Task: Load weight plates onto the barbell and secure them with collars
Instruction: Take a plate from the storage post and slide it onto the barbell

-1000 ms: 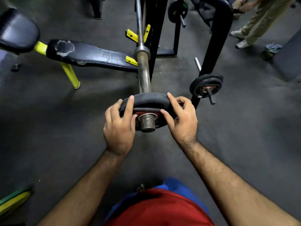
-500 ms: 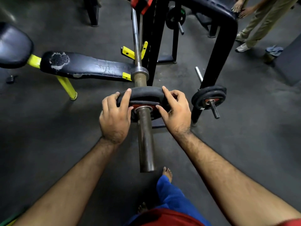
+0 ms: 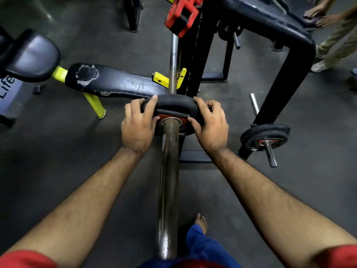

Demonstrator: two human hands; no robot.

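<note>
A black rubber weight plate (image 3: 173, 102) with a red centre sits far up the barbell (image 3: 168, 180) sleeve, close to the inner end where the thin bar begins. My left hand (image 3: 138, 124) grips the plate's left rim and my right hand (image 3: 209, 125) grips its right rim. The long steel sleeve runs from the plate toward me, bare of any other plate. A red collar-like clamp (image 3: 182, 18) shows higher up near the bar at the rack.
A worn black bench (image 3: 116, 82) with yellow legs lies to the left. A black rack frame (image 3: 286, 74) stands to the right, with another plate (image 3: 264, 136) on a storage peg. Another person's legs and hands (image 3: 332, 41) are at the far right.
Both hands have slid the plate from the sleeve's tip along the sleeve to its inner end. The view has tilted so more of the sleeve shows.
</note>
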